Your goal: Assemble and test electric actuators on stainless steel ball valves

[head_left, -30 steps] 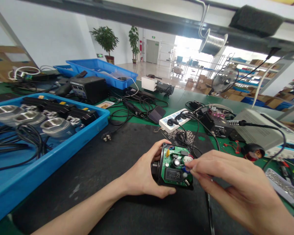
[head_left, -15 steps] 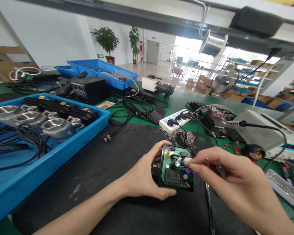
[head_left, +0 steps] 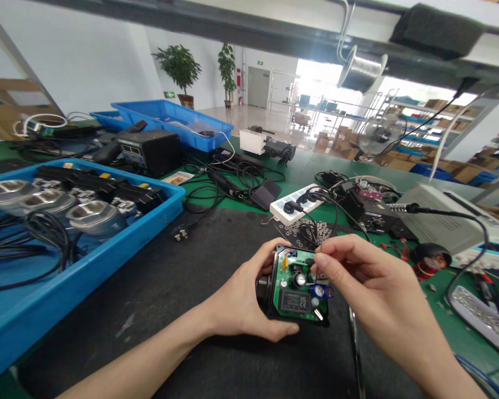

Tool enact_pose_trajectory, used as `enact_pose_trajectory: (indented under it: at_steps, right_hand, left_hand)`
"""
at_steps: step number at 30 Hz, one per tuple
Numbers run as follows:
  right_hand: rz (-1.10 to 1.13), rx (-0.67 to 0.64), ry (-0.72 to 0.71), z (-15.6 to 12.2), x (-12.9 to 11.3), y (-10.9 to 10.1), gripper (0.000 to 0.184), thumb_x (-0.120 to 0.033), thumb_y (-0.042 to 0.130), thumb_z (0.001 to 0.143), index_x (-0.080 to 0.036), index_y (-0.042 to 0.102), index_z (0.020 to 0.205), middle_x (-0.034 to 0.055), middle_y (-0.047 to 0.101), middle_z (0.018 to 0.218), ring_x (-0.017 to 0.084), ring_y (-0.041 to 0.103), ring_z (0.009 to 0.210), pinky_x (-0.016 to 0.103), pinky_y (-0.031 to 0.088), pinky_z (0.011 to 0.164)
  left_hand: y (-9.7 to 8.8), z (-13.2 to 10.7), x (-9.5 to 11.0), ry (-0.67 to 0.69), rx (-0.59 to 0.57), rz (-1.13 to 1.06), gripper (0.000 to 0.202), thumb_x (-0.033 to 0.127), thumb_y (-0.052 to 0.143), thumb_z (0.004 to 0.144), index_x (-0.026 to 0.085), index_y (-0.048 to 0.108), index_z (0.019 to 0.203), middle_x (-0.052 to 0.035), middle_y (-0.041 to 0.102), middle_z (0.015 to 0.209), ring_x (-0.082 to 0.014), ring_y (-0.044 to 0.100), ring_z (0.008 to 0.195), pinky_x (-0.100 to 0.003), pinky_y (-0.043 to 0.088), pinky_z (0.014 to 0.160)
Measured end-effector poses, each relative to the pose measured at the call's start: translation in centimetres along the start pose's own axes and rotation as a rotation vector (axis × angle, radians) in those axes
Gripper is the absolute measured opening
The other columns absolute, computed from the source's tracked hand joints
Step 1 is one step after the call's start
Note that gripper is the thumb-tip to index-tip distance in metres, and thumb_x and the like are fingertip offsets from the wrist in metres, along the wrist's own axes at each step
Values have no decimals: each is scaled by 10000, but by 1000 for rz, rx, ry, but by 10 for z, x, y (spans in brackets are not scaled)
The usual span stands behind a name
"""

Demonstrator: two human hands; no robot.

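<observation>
My left hand [head_left: 245,293] is wrapped round a black square housing [head_left: 268,291], its thumb along the lower edge and its fingers behind the top. A green circuit board [head_left: 289,271] sits in the housing's open face, bearing a round capacitor [head_left: 300,279], a black block [head_left: 294,300], a yellow part [head_left: 285,262] and blue ring terminals [head_left: 322,291]. Over the board's upper right corner, my right hand [head_left: 366,282] holds thumb and forefinger pinched together. Something thin shows at the fingertips, too small to name; the fingers hide that corner.
On the left stands a blue tray [head_left: 149,233] with metal fittings and cables. Beyond the hands lie a white power strip [head_left: 291,205] and scattered metal nuts [head_left: 311,233]. At right are a soldering iron [head_left: 403,208] and a white box of small metal parts [head_left: 482,316]. A solder spool [head_left: 362,69] hangs overhead.
My right hand has shifted up and slightly left, its fingertips now at the board's upper right. The blue terminals show more fully. My left hand and the housing stay almost still.
</observation>
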State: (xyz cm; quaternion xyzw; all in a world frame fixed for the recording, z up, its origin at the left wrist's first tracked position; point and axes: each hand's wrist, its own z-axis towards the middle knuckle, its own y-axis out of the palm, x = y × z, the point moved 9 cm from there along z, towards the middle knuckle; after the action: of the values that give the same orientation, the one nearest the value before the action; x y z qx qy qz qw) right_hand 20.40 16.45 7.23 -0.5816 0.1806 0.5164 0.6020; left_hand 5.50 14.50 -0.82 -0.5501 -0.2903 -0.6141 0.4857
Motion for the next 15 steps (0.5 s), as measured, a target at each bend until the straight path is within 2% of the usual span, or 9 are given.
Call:
enact_pose_trajectory:
  at_steps: [3, 7, 15]
  right_hand:
    - [-92, 26, -125, -5, -14, -5, 28, -251, 678, 962, -257, 684, 988, -52, 696, 919, 61, 647, 786, 139, 490, 708]
    - [-212, 17, -273, -11, -31, -10, 96, -169, 677, 950, -262, 680, 975, -45, 680, 947, 72, 639, 872, 160, 482, 776]
    - [-346, -11, -368, -25, -36, -11, 134, -156, 675, 944, -252, 682, 1036, -24, 697, 923, 89, 660, 820, 201, 492, 718]
  left_hand:
    - [-1, 0, 0, 18, 15, -20, 1074, 228, 919, 634, 275, 283, 1497, -59, 588, 1397, -265, 601, 1285, -388, 445, 1162]
    - [0, 1, 1, 6, -3, -11, 1083, 229, 918, 631, 253, 268, 1497, -77, 590, 1403, -273, 603, 1285, -414, 424, 1188]
    - [-1, 1, 4, 11, -1, -19, 1036, 220, 911, 625, 266, 315, 1471, -68, 615, 1382, -278, 631, 1257, -410, 460, 1157]
